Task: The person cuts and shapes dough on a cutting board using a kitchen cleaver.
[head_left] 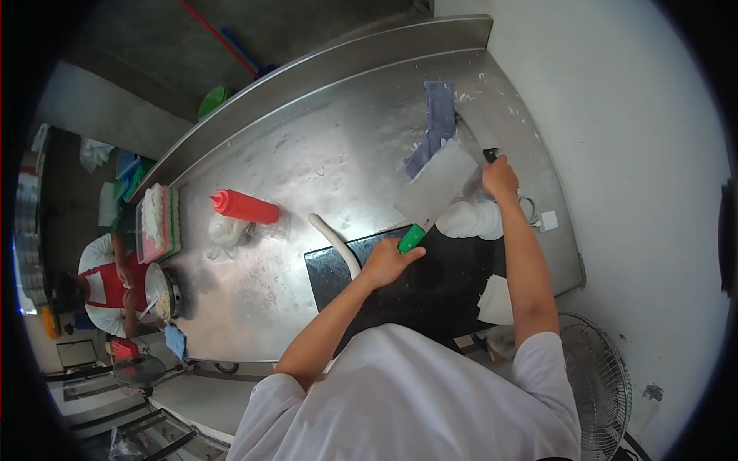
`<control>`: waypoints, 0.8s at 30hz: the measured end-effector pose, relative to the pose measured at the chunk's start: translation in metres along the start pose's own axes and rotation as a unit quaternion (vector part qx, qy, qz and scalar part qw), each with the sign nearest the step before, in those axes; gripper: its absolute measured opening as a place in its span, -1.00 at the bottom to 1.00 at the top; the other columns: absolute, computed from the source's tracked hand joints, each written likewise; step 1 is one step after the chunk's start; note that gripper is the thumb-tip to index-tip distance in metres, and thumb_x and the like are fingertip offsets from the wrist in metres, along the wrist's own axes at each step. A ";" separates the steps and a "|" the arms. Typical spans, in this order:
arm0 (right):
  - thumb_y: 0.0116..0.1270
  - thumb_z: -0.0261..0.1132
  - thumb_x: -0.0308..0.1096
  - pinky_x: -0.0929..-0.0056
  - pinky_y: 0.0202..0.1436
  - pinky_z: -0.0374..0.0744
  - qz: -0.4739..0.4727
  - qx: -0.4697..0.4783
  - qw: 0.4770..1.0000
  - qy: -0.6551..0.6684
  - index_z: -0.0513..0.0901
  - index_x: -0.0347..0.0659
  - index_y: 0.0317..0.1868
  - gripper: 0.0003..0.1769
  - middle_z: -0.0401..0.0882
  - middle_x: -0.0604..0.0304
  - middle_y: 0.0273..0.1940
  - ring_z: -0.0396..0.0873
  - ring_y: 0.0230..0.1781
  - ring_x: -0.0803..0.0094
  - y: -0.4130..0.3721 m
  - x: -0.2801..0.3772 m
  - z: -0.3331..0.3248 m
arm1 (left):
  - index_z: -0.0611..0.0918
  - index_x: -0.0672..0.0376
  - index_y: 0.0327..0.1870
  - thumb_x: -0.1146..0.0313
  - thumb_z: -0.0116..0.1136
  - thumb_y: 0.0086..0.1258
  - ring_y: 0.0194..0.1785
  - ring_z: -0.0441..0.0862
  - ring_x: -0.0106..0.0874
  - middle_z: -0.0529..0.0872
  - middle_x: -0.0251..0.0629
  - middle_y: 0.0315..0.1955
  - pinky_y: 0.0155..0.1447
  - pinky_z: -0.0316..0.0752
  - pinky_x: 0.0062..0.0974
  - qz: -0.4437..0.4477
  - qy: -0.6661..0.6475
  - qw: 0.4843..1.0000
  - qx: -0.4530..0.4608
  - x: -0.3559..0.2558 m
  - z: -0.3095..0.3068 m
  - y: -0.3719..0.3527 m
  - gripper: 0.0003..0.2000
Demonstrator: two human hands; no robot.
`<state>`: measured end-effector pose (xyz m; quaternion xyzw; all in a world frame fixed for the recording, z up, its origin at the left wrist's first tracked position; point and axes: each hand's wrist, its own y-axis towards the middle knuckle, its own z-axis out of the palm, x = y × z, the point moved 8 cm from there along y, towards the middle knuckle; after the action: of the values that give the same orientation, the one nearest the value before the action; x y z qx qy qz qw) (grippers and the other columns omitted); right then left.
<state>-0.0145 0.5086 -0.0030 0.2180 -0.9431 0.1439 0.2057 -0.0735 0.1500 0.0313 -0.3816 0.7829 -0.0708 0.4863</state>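
My left hand is closed around the green handle of a wide, flat-bladed cleaver. The blade reaches away over the steel table, its far edge close to a blue-grey cloth. My right hand is closed on a small black object, mostly hidden by the fingers. Below that forearm lies a row of overlapping white discs, partly on a black board. A rope of white dough rests across the board's far left edge, near my left hand.
A red squeeze bottle lies beside a plastic bag of something white. A folded white cloth lies at the board's right, a white plug beyond. Another person works at the left by a pan. A fan stands at lower right.
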 end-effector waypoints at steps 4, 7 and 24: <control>0.57 0.15 -0.02 -0.10 0.05 0.59 -0.068 -0.017 0.985 0.155 0.65 -0.35 -0.05 -0.53 0.71 -0.36 -0.17 0.68 -0.03 -0.33 -0.051 0.004 -0.005 | 0.76 0.40 -0.12 -0.13 0.37 0.40 -0.23 0.79 0.07 0.78 0.20 -0.40 -0.05 0.63 -0.11 0.003 0.020 0.998 -0.056 -0.006 -0.017 0.022 -0.42; 0.60 0.16 0.08 -0.13 -0.02 0.56 -0.196 0.073 0.947 0.243 0.66 -0.29 -0.07 -0.49 0.69 -0.35 -0.20 0.66 -0.07 -0.31 -0.125 0.032 0.004 | 0.75 0.44 -0.20 -0.15 0.37 0.39 -0.23 0.79 0.08 0.77 0.22 -0.40 -0.07 0.62 -0.10 0.022 0.021 0.997 -0.071 -0.007 -0.024 0.042 -0.39; 0.56 0.21 0.12 -0.12 -0.17 0.54 -0.250 0.044 0.960 0.114 0.67 -0.29 -0.18 -0.46 0.67 -0.33 -0.31 0.64 -0.21 -0.38 -0.108 0.026 -0.053 | 0.73 0.44 -0.29 -0.06 0.45 0.35 -0.21 0.78 0.11 0.76 0.25 -0.40 -0.05 0.62 -0.10 0.051 0.098 0.986 -0.122 -0.013 -0.050 0.018 -0.45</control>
<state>0.0324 0.4258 0.0744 0.4381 -0.8213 0.1534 0.3318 -0.1209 0.1582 0.0584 -0.3893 0.8478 0.0130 0.3598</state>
